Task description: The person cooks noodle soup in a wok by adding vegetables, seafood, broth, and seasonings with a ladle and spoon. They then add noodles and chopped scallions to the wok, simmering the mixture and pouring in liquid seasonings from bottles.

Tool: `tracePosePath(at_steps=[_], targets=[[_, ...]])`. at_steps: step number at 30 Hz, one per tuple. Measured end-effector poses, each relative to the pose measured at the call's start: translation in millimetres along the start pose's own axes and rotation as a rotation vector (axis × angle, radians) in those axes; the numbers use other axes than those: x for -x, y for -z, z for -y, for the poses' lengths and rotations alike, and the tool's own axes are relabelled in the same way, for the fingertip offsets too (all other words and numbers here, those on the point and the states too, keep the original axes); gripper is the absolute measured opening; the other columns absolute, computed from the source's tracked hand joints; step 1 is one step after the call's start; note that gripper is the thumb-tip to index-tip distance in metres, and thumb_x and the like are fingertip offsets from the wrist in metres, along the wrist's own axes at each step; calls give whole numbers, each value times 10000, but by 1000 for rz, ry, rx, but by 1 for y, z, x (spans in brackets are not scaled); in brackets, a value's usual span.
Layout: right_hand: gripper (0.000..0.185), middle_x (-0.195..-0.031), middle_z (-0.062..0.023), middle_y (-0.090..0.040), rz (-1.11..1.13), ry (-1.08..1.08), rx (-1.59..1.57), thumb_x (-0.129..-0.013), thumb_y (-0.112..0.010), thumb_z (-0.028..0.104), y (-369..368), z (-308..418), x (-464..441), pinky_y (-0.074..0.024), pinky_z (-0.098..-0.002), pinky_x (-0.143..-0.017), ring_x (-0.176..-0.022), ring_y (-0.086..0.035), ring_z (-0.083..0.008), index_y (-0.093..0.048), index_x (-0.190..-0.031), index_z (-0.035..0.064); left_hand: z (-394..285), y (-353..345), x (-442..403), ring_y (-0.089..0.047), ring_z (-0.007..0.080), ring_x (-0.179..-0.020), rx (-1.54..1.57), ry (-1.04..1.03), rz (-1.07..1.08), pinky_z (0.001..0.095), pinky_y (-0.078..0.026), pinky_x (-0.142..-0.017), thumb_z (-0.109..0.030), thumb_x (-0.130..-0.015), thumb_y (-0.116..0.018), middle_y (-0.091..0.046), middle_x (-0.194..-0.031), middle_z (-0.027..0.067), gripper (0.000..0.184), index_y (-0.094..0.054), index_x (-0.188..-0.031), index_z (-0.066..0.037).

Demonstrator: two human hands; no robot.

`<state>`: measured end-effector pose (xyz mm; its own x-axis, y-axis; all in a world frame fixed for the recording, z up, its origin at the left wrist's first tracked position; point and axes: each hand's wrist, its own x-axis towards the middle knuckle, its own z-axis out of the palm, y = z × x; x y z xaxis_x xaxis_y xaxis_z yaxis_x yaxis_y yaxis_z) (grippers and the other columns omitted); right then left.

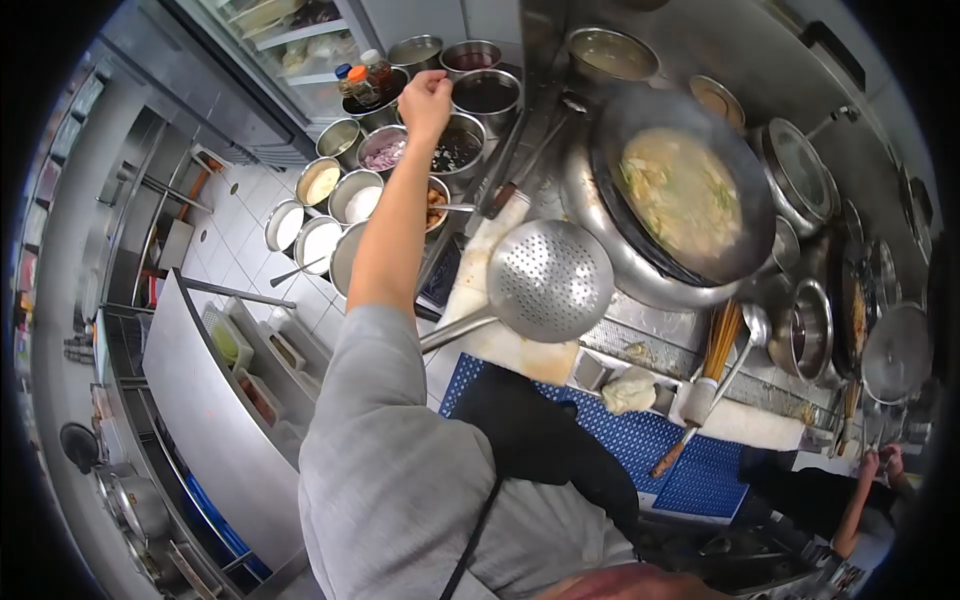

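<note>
My left hand (427, 95) is stretched out over a cluster of metal containers, its fingers closed in a pinch; whatever they hold is too small to make out. Below it are a container of dark liquid (486, 92) and one of chopped purple onion (384, 152). A wok (742, 150) on the stove holds steaming broth with pieces of food (682, 190). The large perforated skimmer (551, 281) lies flat left of the wok. My right hand is out of view.
A brush (722, 345) and a ladle (757, 325) lie at the stove's front edge beside a crumpled cloth (630, 391). Metal bowls and lids (802, 170) stand right of the wok. Another person's hands (881, 461) show at the far right.
</note>
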<state>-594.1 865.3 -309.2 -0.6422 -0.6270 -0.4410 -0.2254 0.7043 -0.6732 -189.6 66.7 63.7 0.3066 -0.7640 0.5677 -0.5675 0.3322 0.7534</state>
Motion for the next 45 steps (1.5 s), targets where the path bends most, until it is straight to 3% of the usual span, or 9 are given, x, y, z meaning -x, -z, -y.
tracePosePath(at_steps=[2, 7, 11, 18, 23, 31, 36, 41, 45], targets=[[211, -643, -66, -642, 36, -150, 71, -840, -597, 186, 10, 40, -1, -507, -369, -521, -541, -613, -178, -628, -666, 71, 58, 5, -31, -722, 311, -905, -211, 71, 140, 408, -553, -838, -180, -803, -681, -748, -911, 139, 230, -766, -1008, -121], [201, -651, -75, -652, 68, -319, 210, -830, -602, 199, 13, 103, 7, -513, -379, -526, -558, -630, -196, -640, -674, 78, 131, -6, -69, -685, 331, -1036, -543, 18, 637, 418, -531, -951, -131, -749, -707, -724, -1076, 151, 348, -774, -1075, -235], [194, -657, -82, -661, 66, -366, 274, -822, -606, 209, 14, 125, 16, -518, -387, -531, -571, -644, -211, -650, -681, 84, 152, -23, -78, -666, 320, -1090, -444, -4, 789, 399, -509, -987, -180, -667, -798, -709, -1144, 144, 498, -745, -1159, -234], [185, -668, -94, -675, 42, -410, 330, -808, -612, 226, 22, 154, 26, -527, -400, -539, -595, -668, -237, -668, -692, 94, 179, -43, -84, -692, 328, -1010, -517, -34, 832, 403, -534, -924, -188, -662, -815, -728, -1047, 169, 319, -789, -978, -155], [180, -675, -103, -686, 49, -429, 359, -799, -617, 239, 24, 151, 37, -533, -410, -544, -612, -685, -256, -680, -701, 101, 153, -22, -95, -717, 161, -613, -240, 123, 688, 306, -572, -658, -82, -734, -790, -722, -736, 110, 191, -756, -904, -3], [178, -688, -117, -703, 111, -412, 541, -783, -625, 259, 17, 144, 54, -543, -426, -553, -639, -712, -286, -700, -714, 112, 146, -3, -99, -719, 164, -653, 53, 281, 557, 273, -577, -711, -16, -763, -757, -733, -773, 106, 159, -754, -915, 32], [255, -689, -119, -696, 139, 285, 1087, -810, -613, 324, 17, 84, 46, -548, -414, -549, -622, -705, -281, -693, -726, 98, 152, 1, -90, -689, 172, -729, 686, 503, 389, 270, -583, -709, -2, -820, -753, -712, -873, 99, 153, -713, -954, 61], [294, -706, -105, -653, -73, -356, -26, -909, -578, 344, 5, 79, 62, -520, -410, -491, -570, -660, -256, -671, -896, 66, 93, 6, -81, -677, 198, -787, 1038, 464, 469, 303, -571, -744, -6, -865, -725, -697, -926, 112, 184, -671, -1031, 53], [370, -716, -126, -686, -28, -404, 185, -817, -730, 258, 17, 173, 59, -559, -393, -600, -624, -682, -207, -699, -1088, 8, -5, -15, -41, -689, 176, -816, 1201, 449, 685, 244, -586, -674, 61, -856, -707, -704, -955, 104, 169, -669, -1018, 28]])
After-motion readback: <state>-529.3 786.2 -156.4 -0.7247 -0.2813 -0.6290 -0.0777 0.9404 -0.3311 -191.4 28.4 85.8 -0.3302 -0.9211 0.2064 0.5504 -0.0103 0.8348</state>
